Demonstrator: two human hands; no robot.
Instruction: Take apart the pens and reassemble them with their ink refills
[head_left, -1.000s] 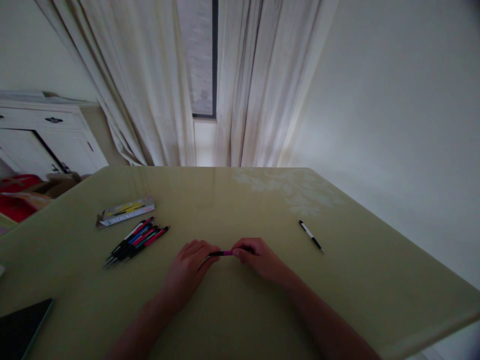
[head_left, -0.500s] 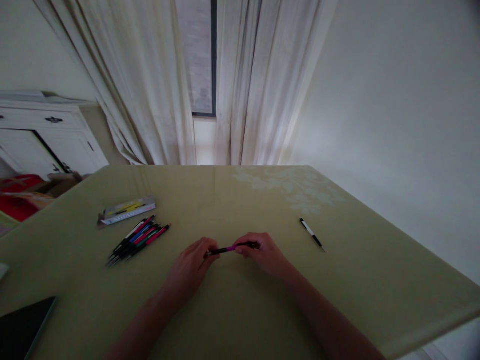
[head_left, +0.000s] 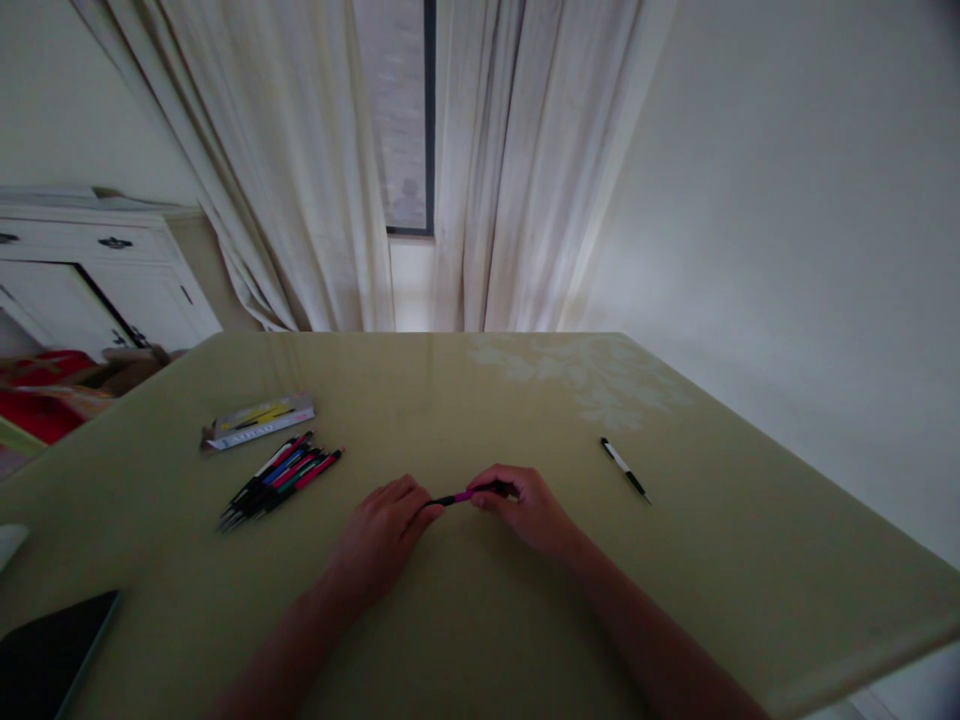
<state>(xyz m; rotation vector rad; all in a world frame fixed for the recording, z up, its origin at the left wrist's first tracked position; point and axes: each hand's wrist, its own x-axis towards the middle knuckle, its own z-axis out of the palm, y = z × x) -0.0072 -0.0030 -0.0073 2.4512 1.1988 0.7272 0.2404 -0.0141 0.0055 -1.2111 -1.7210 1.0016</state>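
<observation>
Between my two hands, just above the table (head_left: 495, 400), runs a black and purple pen (head_left: 461, 496), lying nearly level. My left hand (head_left: 386, 525) is closed, its thumb and fingers pinching the pen's left end, which they hide. At the other end my right hand (head_left: 521, 500) grips the black part between thumb and fingers. A white and black pen (head_left: 625, 469) lies by itself to the right. Left of my hands is a pile of several pens (head_left: 281, 480) in black, pink, blue, green and white, their tips toward me.
Behind the pile lies a printed pen box (head_left: 259, 422). A dark flat object (head_left: 56, 655) sits at the near left edge, with a white thing (head_left: 10, 542) beyond it. Curtains (head_left: 300, 170) hang past the far edge, and a white cabinet (head_left: 127, 265) stands at the left.
My left fingers have slid slightly right along the pen and now cover more of its left end. My right hand stays almost where it was. The view has shifted slightly.
</observation>
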